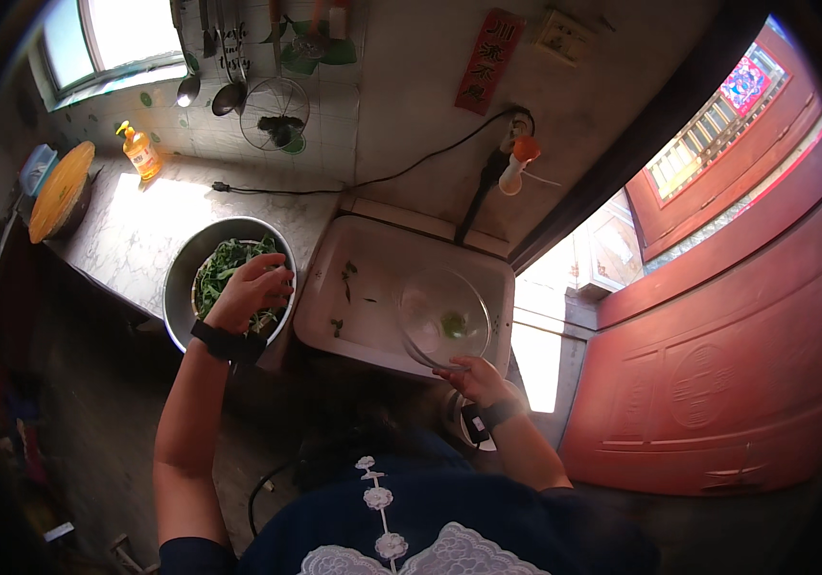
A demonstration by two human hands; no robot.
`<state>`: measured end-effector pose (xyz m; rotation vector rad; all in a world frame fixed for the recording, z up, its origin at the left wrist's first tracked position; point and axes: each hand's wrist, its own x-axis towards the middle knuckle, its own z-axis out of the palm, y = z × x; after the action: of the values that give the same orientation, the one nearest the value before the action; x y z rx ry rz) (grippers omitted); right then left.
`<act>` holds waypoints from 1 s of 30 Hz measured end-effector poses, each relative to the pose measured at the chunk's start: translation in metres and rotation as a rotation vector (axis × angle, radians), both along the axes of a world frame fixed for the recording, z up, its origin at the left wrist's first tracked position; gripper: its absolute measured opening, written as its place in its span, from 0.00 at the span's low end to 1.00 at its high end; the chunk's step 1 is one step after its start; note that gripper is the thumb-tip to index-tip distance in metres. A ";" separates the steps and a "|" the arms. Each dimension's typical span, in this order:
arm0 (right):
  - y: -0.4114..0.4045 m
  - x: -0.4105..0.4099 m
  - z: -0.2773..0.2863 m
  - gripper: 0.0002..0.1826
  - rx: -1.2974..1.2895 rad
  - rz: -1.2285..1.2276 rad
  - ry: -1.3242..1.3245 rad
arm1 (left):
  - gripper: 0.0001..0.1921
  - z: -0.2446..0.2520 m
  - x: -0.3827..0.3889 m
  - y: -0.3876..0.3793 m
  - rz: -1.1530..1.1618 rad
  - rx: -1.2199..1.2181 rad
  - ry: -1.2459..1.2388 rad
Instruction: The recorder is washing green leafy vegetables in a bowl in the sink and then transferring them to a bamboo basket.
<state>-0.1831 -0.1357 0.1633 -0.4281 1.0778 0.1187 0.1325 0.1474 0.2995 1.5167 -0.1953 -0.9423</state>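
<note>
My left hand (pixel 251 291) is over the leafy greens (pixel 220 269) in a metal basin (pixel 179 287) on the counter; its fingers are bent, and whether they grip any leaves is unclear. The greens seem to lie in a smaller inner container, mostly hidden. My right hand (pixel 479 377) grips the near rim of a clear glass bowl (pixel 414 316), tilted over the white sink (pixel 382 230). A small green clump (pixel 453 325) shows in or through the bowl. Loose leaves (pixel 346 280) lie on the sink's bottom.
On the marble-patterned counter (pixel 101 237) stand a yellow soap pump bottle (pixel 142 152) and a round wooden lid (pixel 62 192). A black cable (pixel 296 191) runs along the wall behind the sink. Ladles (pixel 228 98) and a wire strainer (pixel 274 111) hang above. A red door (pixel 705 388) is at the right.
</note>
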 end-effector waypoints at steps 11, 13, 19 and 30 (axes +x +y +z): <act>-0.009 0.011 -0.019 0.16 -0.175 -0.114 -0.003 | 0.15 -0.042 -0.073 0.155 0.481 0.011 0.184; -0.006 0.025 -0.028 0.15 -0.063 -0.038 0.019 | 0.14 -0.052 -0.086 0.163 0.533 0.019 0.200; 0.000 0.031 -0.032 0.11 0.038 0.074 -0.004 | 0.15 -0.062 -0.110 0.193 0.651 0.036 0.234; 0.008 0.056 -0.063 0.10 0.300 -0.117 -0.201 | 0.14 -0.041 -0.117 0.202 0.774 0.095 0.221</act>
<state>-0.1275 -0.1280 0.1006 -0.1035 0.8674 0.1287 0.0158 0.3492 0.2585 1.3866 0.5701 -0.4830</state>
